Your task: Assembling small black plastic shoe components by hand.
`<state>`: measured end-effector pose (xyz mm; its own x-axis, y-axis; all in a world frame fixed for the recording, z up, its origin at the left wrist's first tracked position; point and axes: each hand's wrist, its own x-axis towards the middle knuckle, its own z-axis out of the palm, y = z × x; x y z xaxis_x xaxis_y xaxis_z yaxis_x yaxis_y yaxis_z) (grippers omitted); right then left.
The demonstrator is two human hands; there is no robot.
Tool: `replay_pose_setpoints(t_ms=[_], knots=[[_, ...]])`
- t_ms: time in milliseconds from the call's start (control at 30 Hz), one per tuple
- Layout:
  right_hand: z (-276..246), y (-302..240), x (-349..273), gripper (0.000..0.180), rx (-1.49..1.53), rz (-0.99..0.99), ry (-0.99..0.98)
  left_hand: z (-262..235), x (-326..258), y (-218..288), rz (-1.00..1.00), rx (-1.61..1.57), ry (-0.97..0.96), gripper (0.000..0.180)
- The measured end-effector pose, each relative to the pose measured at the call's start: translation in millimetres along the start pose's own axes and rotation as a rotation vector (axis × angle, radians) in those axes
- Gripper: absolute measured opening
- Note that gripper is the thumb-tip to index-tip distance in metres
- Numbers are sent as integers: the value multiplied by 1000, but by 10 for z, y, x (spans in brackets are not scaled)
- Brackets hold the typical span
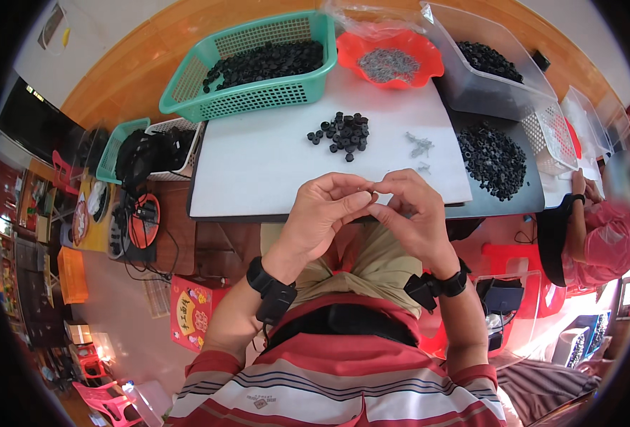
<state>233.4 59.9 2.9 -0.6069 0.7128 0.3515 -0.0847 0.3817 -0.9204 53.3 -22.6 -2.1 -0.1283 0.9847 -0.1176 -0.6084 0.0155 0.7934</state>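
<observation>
Above the near edge of the white board (258, 178), my left hand (325, 213) and my right hand (413, 213) meet fingertip to fingertip. Both are closed in a pinch. A small dark piece (373, 193) shows between them, mostly hidden by the fingers. Just beyond my hands lies a loose pile of small black knob-like parts (343, 132). To its right, a few thin silvery metal pieces (420, 144) rest on the board.
At the back stand a green basket (258, 96) of black parts, a red scalloped bowl (429, 57) of silvery pieces and a clear bin (471, 85) of black parts. More black parts (496, 160) are heaped right of the board. Another person (603, 238) sits at far right.
</observation>
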Motion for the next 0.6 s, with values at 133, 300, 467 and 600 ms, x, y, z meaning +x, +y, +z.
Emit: replay_pose_setpoints(t_ms=[133, 300, 467, 600], knots=[[47, -22, 3, 27, -165, -141, 79, -46, -18, -46, -75, -176, -62, 21], [64, 10, -22, 27, -248, -194, 106, -43, -26, -49, -105, -207, -72, 21], [103, 40, -35, 27, -255, -224, 144, -17, -33, -51, -130, -221, -39, 22], [143, 62, -42, 27, -300, -292, 209, 28, -36, -72, -127, -231, -1, 20]])
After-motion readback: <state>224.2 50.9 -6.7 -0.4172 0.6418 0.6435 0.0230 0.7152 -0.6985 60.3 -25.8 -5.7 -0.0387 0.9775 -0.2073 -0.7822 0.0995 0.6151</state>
